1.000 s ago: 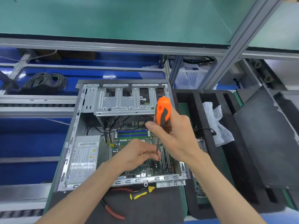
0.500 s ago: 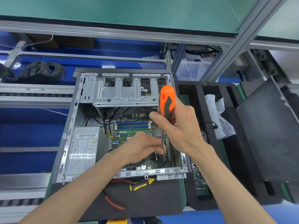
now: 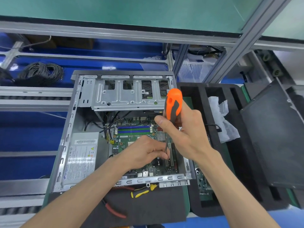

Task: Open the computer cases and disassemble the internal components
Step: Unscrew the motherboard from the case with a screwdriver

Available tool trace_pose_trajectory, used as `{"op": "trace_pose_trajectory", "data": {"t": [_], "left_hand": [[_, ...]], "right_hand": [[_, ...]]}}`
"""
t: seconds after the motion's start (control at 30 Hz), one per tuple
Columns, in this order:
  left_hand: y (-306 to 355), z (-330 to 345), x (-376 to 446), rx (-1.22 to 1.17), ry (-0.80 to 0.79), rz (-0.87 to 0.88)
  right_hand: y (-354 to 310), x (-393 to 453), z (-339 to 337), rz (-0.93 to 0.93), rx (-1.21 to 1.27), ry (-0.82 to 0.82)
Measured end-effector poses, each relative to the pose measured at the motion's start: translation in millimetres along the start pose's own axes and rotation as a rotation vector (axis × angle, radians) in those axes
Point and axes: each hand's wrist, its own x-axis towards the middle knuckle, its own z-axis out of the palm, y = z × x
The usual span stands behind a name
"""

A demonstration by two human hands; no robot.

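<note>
The computer case (image 3: pixel 69 129) lies open on its side on the counter (image 3: pixel 148 209), its side panel already off, so from my remote seat I judge the opening step done for this unit; the drive cage (image 3: pixel 128 94) at the far end looks empty, though I cannot see into its bays; the power supply (image 3: pixel 82 155), the motherboard (image 3: pixel 131 142) and its cables (image 3: pixel 111 122) remain inside, so most of the stripping appears still ahead. My right hand (image 3: pixel 185 135) grips the orange handle of the screwdriver (image 3: pixel 173 102), held nearly upright, shaft running down to the board; my left hand (image 3: pixel 146 153) pinches the shaft low, fingers curled round it near the tip, which is hidden, so I cannot tell whether it sits in a screw; I read this as work on a motherboard screw. Yellow-handled pliers (image 3: pixel 141 192) and red-handled pliers (image 3: pixel 115 209) lie on the dark mat just beside the case's near edge; a black foam tray (image 3: pixel 213 209) to the right holds crumpled plastic wrap (image 3: pixel 222 119); a dark panel (image 3: pixel 271 137) rests further right; coiled black cable (image 3: pixel 39 73) sits well apart at far left.
</note>
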Motion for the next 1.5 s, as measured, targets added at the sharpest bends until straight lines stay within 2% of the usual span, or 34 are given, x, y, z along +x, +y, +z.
{"op": "trace_pose_trajectory", "data": {"t": [1.07,1.23,1.3,1.37,1.43,1.5], "left_hand": [[-8,-2,-2,0.002,-0.117,-0.098],[-12,-1,-5,0.002,-0.147,-0.140],[-15,1,-6,0.018,-0.161,-0.154],[-16,2,-6,0.014,-0.158,-0.170],[-14,3,-6,0.003,-0.146,-0.179],[-15,2,-6,0.007,-0.135,-0.149]], "right_hand": [[10,-9,6,0.029,0.032,-0.029],[2,-6,0,0.052,0.056,-0.088],[-5,-3,-5,0.010,0.058,-0.095],[-16,0,-7,-0.047,0.035,-0.014],[-25,5,-7,-0.153,-0.117,0.076],[-29,9,-4,-0.230,-0.224,0.047]]}}
